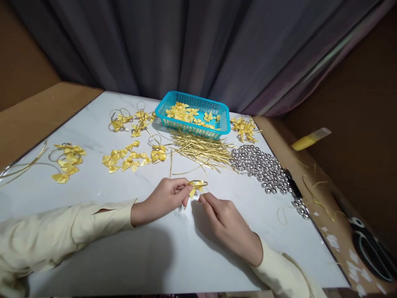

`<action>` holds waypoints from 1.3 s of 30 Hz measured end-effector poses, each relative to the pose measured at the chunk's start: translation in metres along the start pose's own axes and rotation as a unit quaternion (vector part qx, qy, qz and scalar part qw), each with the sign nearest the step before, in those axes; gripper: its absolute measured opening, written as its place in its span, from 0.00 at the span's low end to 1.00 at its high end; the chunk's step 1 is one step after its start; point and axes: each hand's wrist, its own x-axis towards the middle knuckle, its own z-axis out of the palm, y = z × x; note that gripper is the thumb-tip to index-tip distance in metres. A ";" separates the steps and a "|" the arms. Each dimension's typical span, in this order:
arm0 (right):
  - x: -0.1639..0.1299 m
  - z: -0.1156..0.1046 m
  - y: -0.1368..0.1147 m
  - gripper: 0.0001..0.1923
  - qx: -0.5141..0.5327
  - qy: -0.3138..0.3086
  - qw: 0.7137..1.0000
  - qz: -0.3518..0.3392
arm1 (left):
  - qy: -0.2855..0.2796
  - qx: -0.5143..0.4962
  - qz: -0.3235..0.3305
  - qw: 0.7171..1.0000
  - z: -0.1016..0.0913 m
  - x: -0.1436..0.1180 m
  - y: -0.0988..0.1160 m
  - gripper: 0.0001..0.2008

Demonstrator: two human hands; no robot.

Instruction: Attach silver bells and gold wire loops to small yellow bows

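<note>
Between the thumb and fingers of my left hand (pixel 167 196) is a yellow ribbon bow (pixel 195 189), with a loop of gold cord (pixel 200 182) standing out above it. My right hand (pixel 228 219) is closed in a pinch just to the right of the bow. A thin line seems to run from the bow to those fingertips, but what they grip is too small to make out. Beyond my hands lies a heap of gold cord lengths (pixel 201 151). Right of it spreads a pile of small silver bells (pixel 263 165).
A blue basket (pixel 226 120) holding yellow bows stands at the back. Bow groups, some looped with cord, lie left (pixel 66 161), centre left (pixel 124 157) and back right (pixel 245 128). Black scissors (pixel 372 252), paper scraps and a yellow tube (pixel 310 139) are on the brown surface at right.
</note>
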 end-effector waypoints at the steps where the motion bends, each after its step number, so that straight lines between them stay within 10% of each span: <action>1: 0.000 0.000 0.000 0.15 0.002 -0.001 1.000 0.002 | 0.003 0.012 0.007 1.000 0.000 0.000 0.000 0.17; 29: 0.000 -0.016 0.011 0.14 -0.018 -0.021 0.998 -0.052 | -0.010 0.242 0.278 0.929 -0.011 0.000 -0.006 0.11; 39: 0.005 -0.025 0.018 0.10 -0.065 0.048 0.978 -0.194 | -0.008 0.275 0.319 0.907 -0.013 -0.003 -0.007 0.11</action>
